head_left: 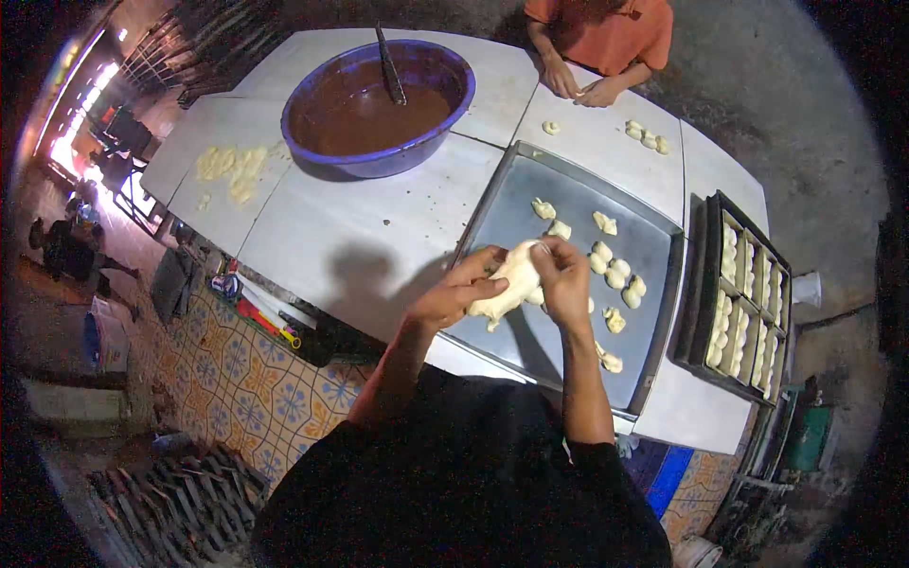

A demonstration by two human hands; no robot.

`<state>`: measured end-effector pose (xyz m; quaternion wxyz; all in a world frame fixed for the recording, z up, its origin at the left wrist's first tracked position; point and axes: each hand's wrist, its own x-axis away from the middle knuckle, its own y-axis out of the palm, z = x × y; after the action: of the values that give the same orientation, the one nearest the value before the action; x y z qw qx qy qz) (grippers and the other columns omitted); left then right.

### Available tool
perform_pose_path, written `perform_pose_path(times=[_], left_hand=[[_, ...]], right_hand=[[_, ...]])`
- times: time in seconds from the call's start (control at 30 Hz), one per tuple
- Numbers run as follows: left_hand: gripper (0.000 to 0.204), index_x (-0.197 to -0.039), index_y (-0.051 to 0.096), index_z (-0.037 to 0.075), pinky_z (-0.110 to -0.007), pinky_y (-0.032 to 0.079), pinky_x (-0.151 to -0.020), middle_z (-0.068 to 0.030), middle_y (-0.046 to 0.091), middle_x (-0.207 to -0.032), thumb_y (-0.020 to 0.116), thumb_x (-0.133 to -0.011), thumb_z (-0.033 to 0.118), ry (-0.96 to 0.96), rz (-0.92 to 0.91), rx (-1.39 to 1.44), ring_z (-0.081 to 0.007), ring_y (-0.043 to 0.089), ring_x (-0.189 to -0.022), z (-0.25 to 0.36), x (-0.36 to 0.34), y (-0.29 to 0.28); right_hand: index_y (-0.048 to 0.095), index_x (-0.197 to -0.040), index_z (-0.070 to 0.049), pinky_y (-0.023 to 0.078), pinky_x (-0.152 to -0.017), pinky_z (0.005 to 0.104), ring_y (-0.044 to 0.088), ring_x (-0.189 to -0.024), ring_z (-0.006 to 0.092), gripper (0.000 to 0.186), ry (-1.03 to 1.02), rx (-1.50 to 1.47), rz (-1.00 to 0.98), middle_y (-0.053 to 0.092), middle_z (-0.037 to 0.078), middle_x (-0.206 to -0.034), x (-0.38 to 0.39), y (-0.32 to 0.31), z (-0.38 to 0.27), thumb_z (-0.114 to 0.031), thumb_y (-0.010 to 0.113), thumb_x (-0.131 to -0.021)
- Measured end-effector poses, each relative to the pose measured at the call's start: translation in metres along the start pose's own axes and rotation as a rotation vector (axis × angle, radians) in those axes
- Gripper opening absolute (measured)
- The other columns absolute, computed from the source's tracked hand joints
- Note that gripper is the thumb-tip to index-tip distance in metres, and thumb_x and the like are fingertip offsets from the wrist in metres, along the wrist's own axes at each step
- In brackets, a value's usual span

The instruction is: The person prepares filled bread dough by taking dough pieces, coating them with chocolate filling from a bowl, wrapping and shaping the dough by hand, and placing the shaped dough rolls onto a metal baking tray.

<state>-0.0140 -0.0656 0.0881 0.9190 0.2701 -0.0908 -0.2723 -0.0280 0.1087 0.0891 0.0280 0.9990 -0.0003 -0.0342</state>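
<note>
Between my two hands is a large pale lump of dough [508,284], held up over the near left part of a wide grey metal tray [653,275]. My left hand [464,287] grips its left side with the fingers wrapped round it. On the upper right end, my right hand [563,282] pinches the dough between thumb and fingers. Small dough pieces lie scattered on the tray, among them a dough ball cluster [615,273] right of my right hand and a crumpled dough piece [604,223] farther back.
A purple basin [379,166] of brown filling, with a dark-handled utensil [390,71], stands at the back left. Flattened dough pieces [244,175] lie left of it. A dark sectioned baking pan [699,284] holds dough rows at right. Across the table, a person in orange [606,38] handles dough.
</note>
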Motion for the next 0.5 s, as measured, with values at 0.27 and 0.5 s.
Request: perform_pose_path(times=[0.27,0.5], left_hand=[[0.033,-0.105,0.063,-0.003,-0.025,0.046,-0.063,-0.0043,0.063,-0.080,0.056,-0.092,0.028,-0.087,0.023,-0.558,-0.0092,0.056,-0.071,0.004,0.011,-0.021],[0.032,-0.086,0.060,-0.004,-0.027,0.048,-0.057,-0.0063,0.056,-0.070,0.054,-0.093,0.027,0.088,0.362,-0.360,-0.0151,0.057,-0.062,-0.030,0.032,-0.068]], right_hand=[[0.056,-0.100,-0.002,0.054,-0.075,0.0345,0.064,-0.082,0.0232,0.024,0.186,-1.070,0.113,0.064,0.013,-0.089,-0.010,-0.023,-0.015,-0.025,0.055,-0.093],[0.058,-0.097,0.001,0.050,-0.078,0.0365,0.058,-0.083,0.0233,0.018,-0.227,-1.376,0.057,0.061,0.012,-0.091,-0.005,-0.105,-0.039,-0.015,0.057,-0.090]])
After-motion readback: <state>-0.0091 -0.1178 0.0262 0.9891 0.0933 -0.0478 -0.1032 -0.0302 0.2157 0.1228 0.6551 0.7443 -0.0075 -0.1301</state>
